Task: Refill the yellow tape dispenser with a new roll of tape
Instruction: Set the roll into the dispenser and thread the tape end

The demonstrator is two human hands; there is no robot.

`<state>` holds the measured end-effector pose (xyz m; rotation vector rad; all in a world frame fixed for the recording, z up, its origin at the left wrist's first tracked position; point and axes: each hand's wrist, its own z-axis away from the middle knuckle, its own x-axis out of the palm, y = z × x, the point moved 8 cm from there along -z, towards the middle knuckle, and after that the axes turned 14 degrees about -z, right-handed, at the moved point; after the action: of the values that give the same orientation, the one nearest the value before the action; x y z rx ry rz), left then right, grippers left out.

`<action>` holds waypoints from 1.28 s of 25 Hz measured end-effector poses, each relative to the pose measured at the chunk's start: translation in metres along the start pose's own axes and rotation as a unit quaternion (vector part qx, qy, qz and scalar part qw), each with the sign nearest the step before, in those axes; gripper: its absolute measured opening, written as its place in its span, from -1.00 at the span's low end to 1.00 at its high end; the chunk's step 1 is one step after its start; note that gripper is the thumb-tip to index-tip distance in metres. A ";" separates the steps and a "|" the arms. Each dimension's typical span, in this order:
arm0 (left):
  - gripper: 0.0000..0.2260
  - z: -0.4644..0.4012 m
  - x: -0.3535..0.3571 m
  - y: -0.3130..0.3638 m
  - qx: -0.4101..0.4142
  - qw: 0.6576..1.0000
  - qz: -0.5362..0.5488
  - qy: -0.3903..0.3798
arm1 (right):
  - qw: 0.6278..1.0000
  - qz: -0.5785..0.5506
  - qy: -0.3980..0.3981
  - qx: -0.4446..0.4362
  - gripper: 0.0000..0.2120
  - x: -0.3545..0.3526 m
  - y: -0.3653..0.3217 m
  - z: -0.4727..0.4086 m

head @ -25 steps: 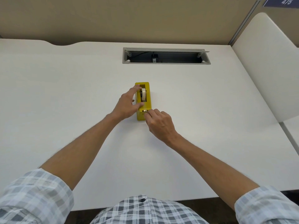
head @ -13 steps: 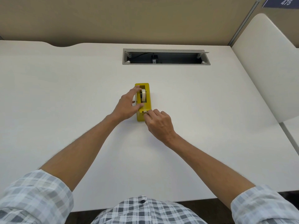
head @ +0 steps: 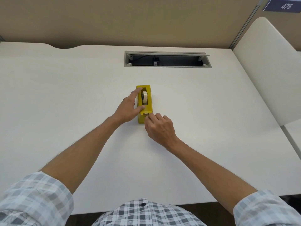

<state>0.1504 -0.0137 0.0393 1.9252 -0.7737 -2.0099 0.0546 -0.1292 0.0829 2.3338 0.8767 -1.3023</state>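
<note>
The left hand (head: 126,110) lay on the yellow tape dispenser (head: 144,105), fingers spread wide: pointer on its 9 o'clock wall, thumb across the top. The right hand (head: 158,128) had fingers curled, tips pinched at the cutter end, at 6 o'clock. One dispenser w/ one tape roll (head: 144,96) inside, mid worktop (head: 65,95). Two hands.

The yellow dispenser (head: 150,101), a long narrow block, sits flat near the middle of the desk (head: 65,103), lengthwise toward the far edge, with a pale roll (head: 144,96) standing on edge in its open well and its cutter end facing the near edge.
</note>
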 end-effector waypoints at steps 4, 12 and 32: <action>-0.38 0.001 -0.002 0.006 0.030 1.000 -0.007 -0.001 | 1.000 0.015 -0.009 0.002 -0.92 0.005 -0.001 0.007; -0.43 0.009 0.003 0.006 -0.004 0.997 0.068 -0.027 | 0.999 0.019 -0.037 0.025 -0.60 0.015 -0.003 0.027; -0.66 0.052 0.009 0.005 0.016 0.990 0.087 0.105 | 0.950 -0.238 -0.102 0.177 -0.67 0.030 0.056 0.003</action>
<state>0.0980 -0.0120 0.0333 1.9709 -0.8889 -1.6721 0.1011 -0.1627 0.0556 2.2548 1.2774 -2.0041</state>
